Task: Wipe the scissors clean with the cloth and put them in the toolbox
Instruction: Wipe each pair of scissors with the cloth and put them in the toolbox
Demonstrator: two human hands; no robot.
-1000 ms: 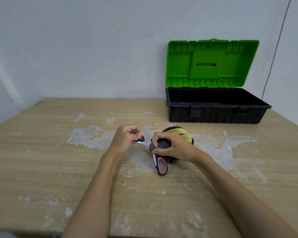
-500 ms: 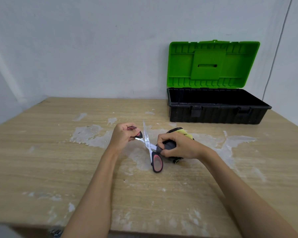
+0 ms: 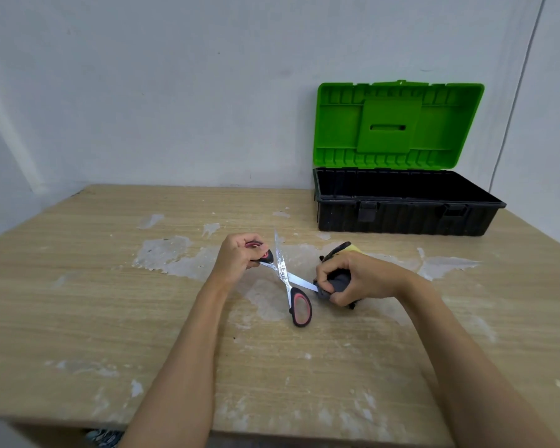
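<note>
Scissors [image 3: 285,276] spread open: left hand [image 3: 238,258] fingers curl around one handle, right hand [image 3: 353,278] fingers pinch cloth [image 3: 338,281] onto a blade tip.

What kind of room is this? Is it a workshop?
Probably a simple workshop corner: a worn wooden table with peeling patches, an open green-lidded toolbox, and bare white walls.

A single head-worn wide-angle camera looks forward and down over the desk [image 3: 78,318], close above it, facing the wall [image 3: 143,92].
</note>
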